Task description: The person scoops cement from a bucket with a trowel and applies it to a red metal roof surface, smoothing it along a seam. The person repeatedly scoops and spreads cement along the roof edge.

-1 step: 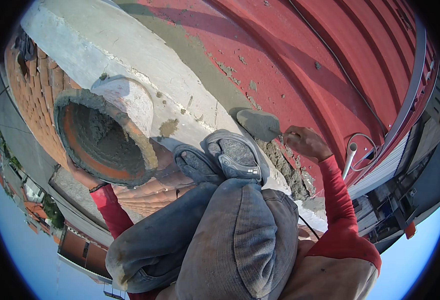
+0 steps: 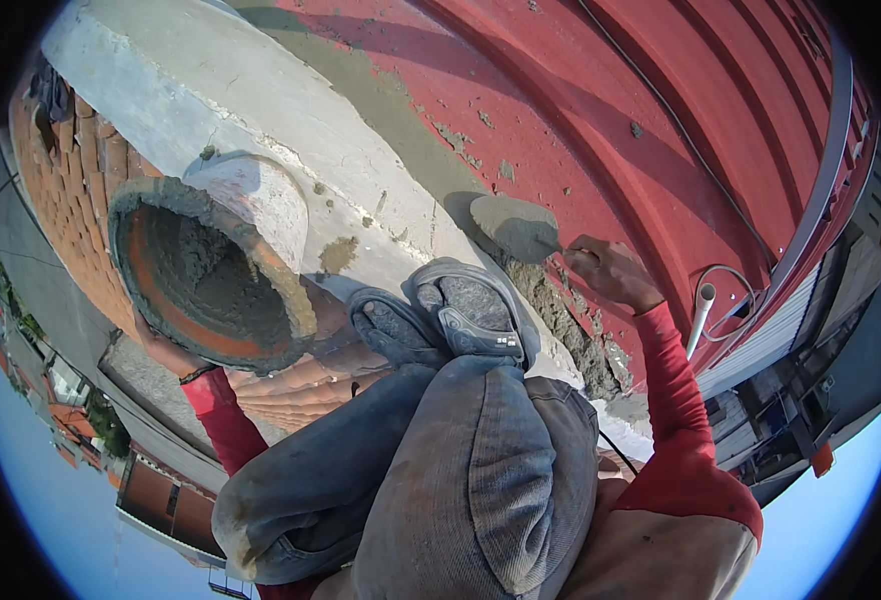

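Observation:
My right hand (image 2: 615, 273) is closed around the handle of a trowel (image 2: 513, 228). The trowel's mortar-smeared blade is over the line where a pale concrete ledge (image 2: 370, 185) meets red metal roofing (image 2: 550, 130). Smooth grey mortar (image 2: 360, 90) runs along that line beyond the blade; rough, lumpy mortar (image 2: 570, 335) lies on its near side. On the left, my left hand (image 2: 165, 348) grips the near side of a bucket (image 2: 128, 262), its fingers partly hidden behind it. The bucket tilts toward me, with wet grey mortar (image 2: 205, 275) inside and crusted on its rim.
My sandalled feet (image 2: 465, 310) stand on the ledge between bucket and trowel. A white round stub (image 2: 250, 195) rises beside the bucket. Clay roof tiles (image 2: 90, 230) slope away at left. A white pipe (image 2: 700, 318) and a thin cable (image 2: 680, 125) are on the right.
My right hand and the trowel have shifted slightly up and left, away from the rough mortar. My left hand and the bucket look unmoved.

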The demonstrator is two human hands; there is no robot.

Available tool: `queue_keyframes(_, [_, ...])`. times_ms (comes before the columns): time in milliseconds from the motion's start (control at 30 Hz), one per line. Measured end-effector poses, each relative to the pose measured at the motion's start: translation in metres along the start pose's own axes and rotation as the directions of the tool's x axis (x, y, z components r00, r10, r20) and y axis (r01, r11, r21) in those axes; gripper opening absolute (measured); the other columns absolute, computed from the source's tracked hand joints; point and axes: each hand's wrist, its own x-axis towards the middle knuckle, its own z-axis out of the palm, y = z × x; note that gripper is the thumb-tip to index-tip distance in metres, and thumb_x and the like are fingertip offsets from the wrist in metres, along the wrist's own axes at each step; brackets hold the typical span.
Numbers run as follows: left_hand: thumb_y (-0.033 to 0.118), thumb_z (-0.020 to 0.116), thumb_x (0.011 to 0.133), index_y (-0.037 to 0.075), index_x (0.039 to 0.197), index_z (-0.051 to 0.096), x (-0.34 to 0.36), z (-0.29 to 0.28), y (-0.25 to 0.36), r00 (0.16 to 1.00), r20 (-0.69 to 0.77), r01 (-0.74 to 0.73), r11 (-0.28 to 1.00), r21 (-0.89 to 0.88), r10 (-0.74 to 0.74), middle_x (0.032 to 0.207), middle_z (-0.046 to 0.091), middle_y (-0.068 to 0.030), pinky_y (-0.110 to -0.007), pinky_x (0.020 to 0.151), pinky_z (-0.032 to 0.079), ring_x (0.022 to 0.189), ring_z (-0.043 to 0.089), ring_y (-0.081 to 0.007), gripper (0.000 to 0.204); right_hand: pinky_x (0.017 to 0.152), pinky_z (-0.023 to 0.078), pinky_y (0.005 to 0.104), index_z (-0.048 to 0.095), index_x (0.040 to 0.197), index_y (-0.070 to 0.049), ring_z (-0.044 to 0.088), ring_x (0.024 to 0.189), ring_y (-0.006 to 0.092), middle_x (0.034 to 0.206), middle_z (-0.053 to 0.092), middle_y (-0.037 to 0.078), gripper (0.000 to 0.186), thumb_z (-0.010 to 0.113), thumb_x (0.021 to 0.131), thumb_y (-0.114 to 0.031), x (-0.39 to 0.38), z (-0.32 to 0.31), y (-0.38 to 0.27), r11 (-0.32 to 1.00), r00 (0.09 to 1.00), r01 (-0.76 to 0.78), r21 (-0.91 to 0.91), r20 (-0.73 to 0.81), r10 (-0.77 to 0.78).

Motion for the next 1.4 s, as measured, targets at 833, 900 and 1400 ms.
queue_keyframes(833, [0.009, 0.034, 0.102, -0.002, 0.144, 0.045, -0.007, 0.007, 0.000, 0.994, 0.076, 0.095, 0.976, -0.198, -0.081, 0.146, 0.048, -0.0125, -0.035, 0.111, 0.037, 0.130, 0.049, -0.0226, 0.045, 0.082, 0.053, 0.0493, 0.062, 0.124, -0.015, 0.067, 0.098, 0.0404, 0.105, 0.071, 0.018, 0.038, 0.060, 0.093, -0.037, 0.187, 0.037, 0.000, 0.995, 0.968, 0.061, -0.073, -0.238, -0.076])
queue_keyframes(900, [0.013, 0.035, 0.103, -0.003, 0.144, 0.044, -0.003, 0.005, -0.009, 0.997, 0.070, -0.045, 0.999, 0.008, 0.044, 0.144, 0.050, -0.0126, -0.035, 0.111, 0.037, 0.129, 0.049, -0.0230, 0.046, 0.081, 0.053, 0.0487, 0.061, 0.123, -0.014, 0.067, 0.098, 0.0406, 0.105, 0.071, 0.018, 0.037, 0.060, 0.093, -0.037, 0.164, 0.040, 0.019, 0.997, 0.966, 0.057, -0.054, -0.249, -0.068])
queue_keyframes(1400, [0.010, 0.032, 0.101, -0.003, 0.142, 0.046, 0.003, 0.014, 0.017, 0.962, 0.200, 0.256, 0.863, -0.436, -0.184, 0.137, 0.055, -0.0121, -0.035, 0.104, 0.043, 0.120, 0.056, -0.0222, 0.045, 0.074, 0.054, 0.0519, 0.057, 0.123, -0.015, 0.068, 0.090, 0.0408, 0.107, 0.069, 0.017, 0.041, 0.066, 0.091, -0.039, -0.051, 0.080, 0.007, 0.994, 0.928, -0.102, 0.035, -0.356, 0.108])
